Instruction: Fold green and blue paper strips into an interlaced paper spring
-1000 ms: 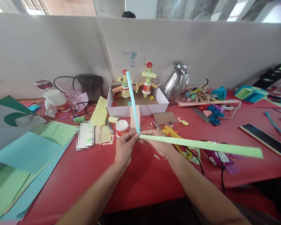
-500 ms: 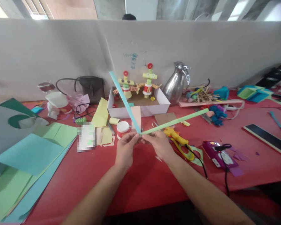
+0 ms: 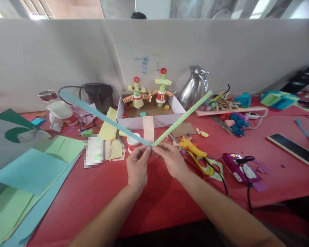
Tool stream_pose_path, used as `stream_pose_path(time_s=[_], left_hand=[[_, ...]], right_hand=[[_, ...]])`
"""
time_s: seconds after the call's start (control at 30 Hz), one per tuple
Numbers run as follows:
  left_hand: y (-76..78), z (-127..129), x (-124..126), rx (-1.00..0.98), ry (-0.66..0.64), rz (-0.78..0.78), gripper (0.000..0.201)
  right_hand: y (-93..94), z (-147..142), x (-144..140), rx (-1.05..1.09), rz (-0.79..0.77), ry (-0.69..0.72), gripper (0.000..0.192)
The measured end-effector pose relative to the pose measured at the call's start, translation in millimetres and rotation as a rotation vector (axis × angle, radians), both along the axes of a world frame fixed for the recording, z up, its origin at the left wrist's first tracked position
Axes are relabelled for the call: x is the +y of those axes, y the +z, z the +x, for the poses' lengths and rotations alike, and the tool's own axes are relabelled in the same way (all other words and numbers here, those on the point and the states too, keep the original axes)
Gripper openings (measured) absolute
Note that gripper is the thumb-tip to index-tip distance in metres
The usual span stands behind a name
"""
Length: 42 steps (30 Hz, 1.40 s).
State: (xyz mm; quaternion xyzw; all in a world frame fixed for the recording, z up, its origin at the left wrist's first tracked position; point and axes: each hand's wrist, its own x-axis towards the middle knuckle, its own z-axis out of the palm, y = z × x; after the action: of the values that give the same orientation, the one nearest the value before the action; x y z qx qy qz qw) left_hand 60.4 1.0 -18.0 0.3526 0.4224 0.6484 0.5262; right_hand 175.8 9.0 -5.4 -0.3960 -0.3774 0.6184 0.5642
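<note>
1. Fingertips of the left hand [image 3: 137, 167] and the right hand [image 3: 171, 160] close together on one small spot, where the blue paper strip [image 3: 103, 117] and the green paper strip [image 3: 182, 118] meet; both pinches look tight, with no gap showing.
2. Blue strip runs up and leftward from the pinch, green strip up and rightward, both held in the air above the red table [image 3: 154, 199].
3. Slippage is the likely trouble: the long free ends could lever the joint apart if either pinch loosens.
4. Creasing could follow if the fingers squeeze off-centre.
5. Snagging is possible too: the scissors [image 3: 195, 155] lie just right of the pinch, the white box [image 3: 154, 115] just beyond it.
</note>
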Motion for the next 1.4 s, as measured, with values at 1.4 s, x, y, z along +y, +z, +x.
stream_pose_path(time_s=[1.4], left_hand=[[-4.1,-7.6,13.5,-0.179,-0.198,-0.181,0.024]], right_hand=[[-2.8,17.9,7.1,-0.371,0.167,0.036,0.021]])
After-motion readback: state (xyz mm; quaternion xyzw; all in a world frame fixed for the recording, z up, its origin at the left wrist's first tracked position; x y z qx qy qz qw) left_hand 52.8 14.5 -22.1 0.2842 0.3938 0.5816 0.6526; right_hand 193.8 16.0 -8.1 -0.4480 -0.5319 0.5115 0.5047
